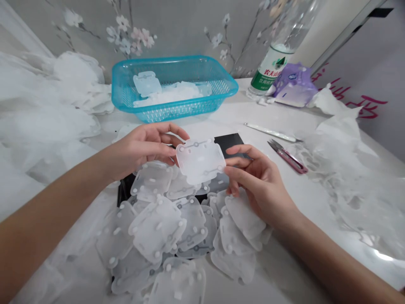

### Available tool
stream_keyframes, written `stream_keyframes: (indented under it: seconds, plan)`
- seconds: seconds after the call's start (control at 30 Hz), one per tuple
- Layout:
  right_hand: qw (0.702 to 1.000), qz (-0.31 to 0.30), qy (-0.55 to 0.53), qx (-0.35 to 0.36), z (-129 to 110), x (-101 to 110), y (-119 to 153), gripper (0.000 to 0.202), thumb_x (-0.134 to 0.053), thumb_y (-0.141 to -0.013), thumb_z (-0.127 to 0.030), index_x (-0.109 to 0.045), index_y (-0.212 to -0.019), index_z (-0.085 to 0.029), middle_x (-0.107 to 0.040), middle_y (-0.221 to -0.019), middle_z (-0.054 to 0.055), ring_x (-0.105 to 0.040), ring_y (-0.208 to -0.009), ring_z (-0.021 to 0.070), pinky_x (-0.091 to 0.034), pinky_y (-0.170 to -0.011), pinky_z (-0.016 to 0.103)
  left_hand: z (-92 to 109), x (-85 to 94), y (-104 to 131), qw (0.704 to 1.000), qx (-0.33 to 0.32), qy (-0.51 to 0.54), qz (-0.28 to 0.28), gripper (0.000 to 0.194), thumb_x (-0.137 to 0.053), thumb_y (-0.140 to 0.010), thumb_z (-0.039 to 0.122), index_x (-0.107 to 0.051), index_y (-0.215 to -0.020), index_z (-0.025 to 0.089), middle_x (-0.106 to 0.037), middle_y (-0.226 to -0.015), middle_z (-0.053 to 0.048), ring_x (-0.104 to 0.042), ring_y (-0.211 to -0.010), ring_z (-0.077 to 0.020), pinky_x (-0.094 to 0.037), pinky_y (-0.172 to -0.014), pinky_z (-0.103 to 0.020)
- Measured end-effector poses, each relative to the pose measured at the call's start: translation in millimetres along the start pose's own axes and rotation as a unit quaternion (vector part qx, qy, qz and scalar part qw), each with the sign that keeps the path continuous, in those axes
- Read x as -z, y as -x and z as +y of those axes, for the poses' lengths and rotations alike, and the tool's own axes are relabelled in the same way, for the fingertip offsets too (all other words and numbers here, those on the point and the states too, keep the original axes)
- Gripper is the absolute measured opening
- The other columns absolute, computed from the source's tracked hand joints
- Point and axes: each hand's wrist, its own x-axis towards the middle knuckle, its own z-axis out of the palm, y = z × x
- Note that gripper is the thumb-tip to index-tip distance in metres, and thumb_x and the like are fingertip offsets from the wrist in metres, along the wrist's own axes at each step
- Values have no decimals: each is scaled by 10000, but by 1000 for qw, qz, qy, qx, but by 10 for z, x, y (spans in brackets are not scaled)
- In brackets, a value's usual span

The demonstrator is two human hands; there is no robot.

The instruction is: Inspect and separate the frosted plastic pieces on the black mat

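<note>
A thin, translucent white plastic piece [200, 160], roughly rectangular with rounded corners, small round nubs and slots, is held up between both hands. My left hand [148, 145] pinches its left edge between thumb and fingers. At the lower right corner, my right hand [256, 177] grips it with the thumb and fingertips. Below lies a loose heap of similar translucent pieces [158, 228], overlapping one another. Part of a flat black object [230, 141] shows beneath the heap and behind the held piece.
Behind the hands stands a blue plastic basket [174, 107] with similar pieces inside. Thread snips [287, 157] and a slim white-handled tool [270, 132] lie right. A water bottle [268, 69] and purple packet [295, 84] stand behind. White sheet-like piles [47, 114] and scraps [363, 181] flank the worktable.
</note>
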Motion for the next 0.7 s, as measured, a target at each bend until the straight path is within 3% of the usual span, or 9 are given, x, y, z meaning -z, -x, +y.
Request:
stream_keyframes:
  seconds: [0.7]
  plan:
    - [1000,3,9,-5,7,-7,-8,285,-719,-719,-205,-550,-948,-196,-681,-781,-33,-466,-381,33,-489,-440,216,-18,5,2,1000,-12,-9,-3,225,-683,-742,193,-641,-963,203,-677,-833,-4,-631,-696,-109,-480,-590,-180]
